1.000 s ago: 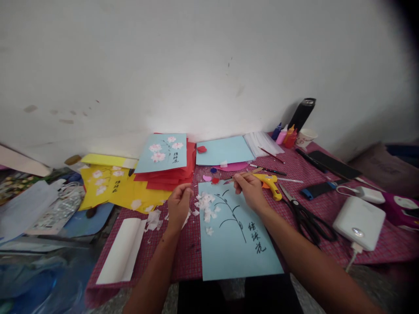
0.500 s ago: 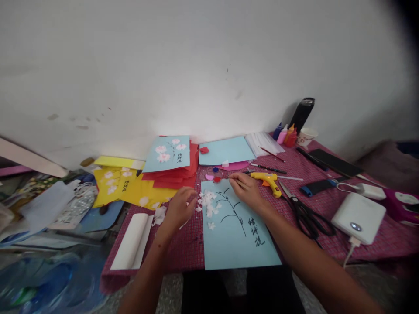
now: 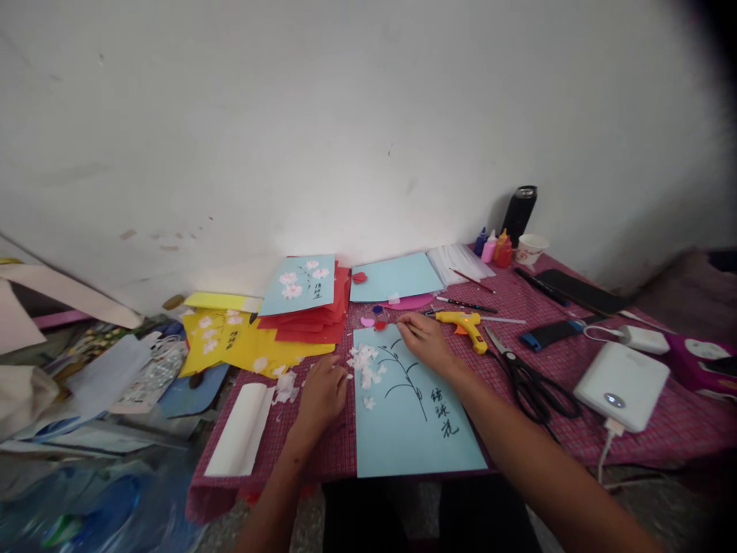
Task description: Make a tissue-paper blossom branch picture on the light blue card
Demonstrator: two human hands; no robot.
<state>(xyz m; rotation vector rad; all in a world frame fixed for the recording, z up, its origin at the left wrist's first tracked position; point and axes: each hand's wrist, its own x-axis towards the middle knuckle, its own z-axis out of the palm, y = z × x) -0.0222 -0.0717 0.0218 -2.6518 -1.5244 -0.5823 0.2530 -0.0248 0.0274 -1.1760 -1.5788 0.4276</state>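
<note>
A light blue paper sheet point(image 3: 397, 449) with a black-drawn branch and handwritten characters lies in front of me. Small white paper petals point(image 3: 365, 369) are heaped on its upper left part. My left hand point(image 3: 322, 388) is beside the sheet's left edge, fingers curled down, with a white scrap at the fingertips; whether it is gripped is unclear. At the sheet's top edge my right hand point(image 3: 424, 339) has its fingers pinched together close to a red paint blob point(image 3: 380, 326). Whatever is in that pinch is hidden. Pink paint point(image 3: 367, 322) and blue paint point(image 3: 378, 309) are just beyond.
A yellow glue gun point(image 3: 465, 319), black-handled scissors point(image 3: 535, 388) and a white power bank point(image 3: 625, 384) lie right. A tissue roll point(image 3: 239, 430) is left. Finished cards point(image 3: 299, 284), paint bottles point(image 3: 489, 247), a black flask point(image 3: 519, 215) and a paper cup point(image 3: 530, 248) stand behind.
My left hand has drawn slightly nearer to me and its fingers have curled more. My right hand has stayed near the sheet's top edge, shifting slightly left. The whole view has shifted slightly.
</note>
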